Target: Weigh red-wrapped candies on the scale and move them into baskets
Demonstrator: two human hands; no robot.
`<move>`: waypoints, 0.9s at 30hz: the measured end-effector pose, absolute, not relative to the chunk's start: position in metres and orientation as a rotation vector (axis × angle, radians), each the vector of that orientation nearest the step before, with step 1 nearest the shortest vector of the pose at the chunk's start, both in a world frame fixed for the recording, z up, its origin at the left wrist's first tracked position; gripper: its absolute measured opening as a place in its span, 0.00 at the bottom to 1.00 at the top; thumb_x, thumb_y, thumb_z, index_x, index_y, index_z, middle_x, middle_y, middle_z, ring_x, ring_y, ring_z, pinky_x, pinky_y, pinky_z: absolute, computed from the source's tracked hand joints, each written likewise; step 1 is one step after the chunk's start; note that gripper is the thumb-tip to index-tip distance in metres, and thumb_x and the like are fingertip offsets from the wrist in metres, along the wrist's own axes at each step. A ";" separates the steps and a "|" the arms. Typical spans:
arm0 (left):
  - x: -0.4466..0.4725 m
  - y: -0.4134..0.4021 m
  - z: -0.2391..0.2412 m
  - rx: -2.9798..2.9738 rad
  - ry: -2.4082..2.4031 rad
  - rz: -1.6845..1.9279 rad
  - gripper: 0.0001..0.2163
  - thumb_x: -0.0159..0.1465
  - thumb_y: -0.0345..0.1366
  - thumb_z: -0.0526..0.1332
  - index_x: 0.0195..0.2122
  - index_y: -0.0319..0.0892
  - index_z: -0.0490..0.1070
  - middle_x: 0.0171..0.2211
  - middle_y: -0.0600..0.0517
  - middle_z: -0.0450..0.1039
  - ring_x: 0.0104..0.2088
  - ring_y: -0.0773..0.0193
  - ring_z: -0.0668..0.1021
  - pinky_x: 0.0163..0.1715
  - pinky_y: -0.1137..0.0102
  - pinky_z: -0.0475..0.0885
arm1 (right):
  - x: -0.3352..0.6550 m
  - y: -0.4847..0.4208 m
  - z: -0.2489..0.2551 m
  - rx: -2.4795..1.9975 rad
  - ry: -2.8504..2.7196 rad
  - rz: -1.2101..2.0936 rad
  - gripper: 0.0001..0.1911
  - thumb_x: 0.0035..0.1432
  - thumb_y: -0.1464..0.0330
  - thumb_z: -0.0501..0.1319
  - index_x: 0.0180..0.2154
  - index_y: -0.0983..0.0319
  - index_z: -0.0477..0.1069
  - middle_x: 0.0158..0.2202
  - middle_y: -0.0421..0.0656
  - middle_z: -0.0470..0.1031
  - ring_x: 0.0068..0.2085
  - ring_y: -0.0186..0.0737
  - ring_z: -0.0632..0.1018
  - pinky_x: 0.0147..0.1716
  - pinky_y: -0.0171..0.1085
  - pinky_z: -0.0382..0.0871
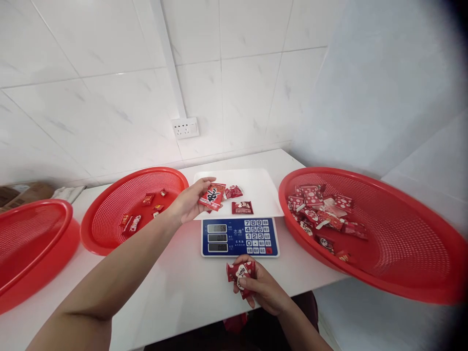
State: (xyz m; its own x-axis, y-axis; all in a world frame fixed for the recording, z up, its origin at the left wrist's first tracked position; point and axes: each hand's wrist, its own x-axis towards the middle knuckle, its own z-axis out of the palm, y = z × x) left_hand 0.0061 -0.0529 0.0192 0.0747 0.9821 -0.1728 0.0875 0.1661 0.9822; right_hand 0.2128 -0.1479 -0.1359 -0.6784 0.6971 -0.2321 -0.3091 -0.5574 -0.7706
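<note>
My left hand (193, 199) is closed on a red packet (212, 196) with black lettering, held over the white weighing pan (261, 187). Beneath and beside it on the pan lie small red packets, among them a dark red packet (242, 208) and a dotted red packet (233, 191). In front of the digital scale (239, 237), my right hand (261, 285) grips a red candy packet (241, 278) with a white label; whether it holds more than one, I cannot tell. The scale's blue keypad and displays face me.
A red plastic basket (409, 243) at the right holds many red packets (321, 212). Left of the scale, another red basket (133, 180) has several small packets in it. A third red basket (40, 243) stands at the far left. A wall socket (185, 128) is behind the table (164, 302).
</note>
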 end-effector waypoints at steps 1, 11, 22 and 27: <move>0.004 -0.055 0.019 1.163 1.304 0.996 0.15 0.64 0.45 0.50 0.49 0.44 0.61 0.32 0.49 0.71 0.27 0.63 0.75 0.27 0.69 0.71 | 0.213 -0.148 -0.136 -0.715 -0.966 2.234 0.25 0.43 0.63 0.70 0.40 0.61 0.61 0.27 0.38 0.74 0.19 0.26 0.71 0.11 0.23 0.60; -0.018 -0.049 0.008 1.485 1.726 0.854 0.16 0.53 0.38 0.65 0.43 0.45 0.67 0.24 0.57 0.69 0.24 0.67 0.72 0.22 0.74 0.65 | 0.212 -0.147 -0.138 -0.743 -0.977 2.221 0.25 0.43 0.63 0.70 0.41 0.61 0.61 0.29 0.40 0.75 0.22 0.29 0.73 0.11 0.23 0.60; 0.002 -0.045 -0.001 1.592 1.653 0.734 0.16 0.54 0.40 0.62 0.44 0.46 0.66 0.27 0.56 0.71 0.26 0.66 0.73 0.25 0.72 0.66 | 0.212 -0.149 -0.138 -0.715 -0.980 2.207 0.24 0.44 0.63 0.70 0.41 0.60 0.62 0.28 0.39 0.75 0.21 0.29 0.73 0.11 0.23 0.60; 0.010 -0.043 -0.004 1.588 1.547 0.824 0.14 0.57 0.39 0.61 0.44 0.44 0.66 0.28 0.55 0.71 0.29 0.67 0.74 0.28 0.72 0.68 | 0.212 -0.148 -0.137 -0.713 -0.976 2.206 0.24 0.44 0.63 0.70 0.41 0.60 0.62 0.28 0.40 0.74 0.25 0.32 0.75 0.12 0.23 0.60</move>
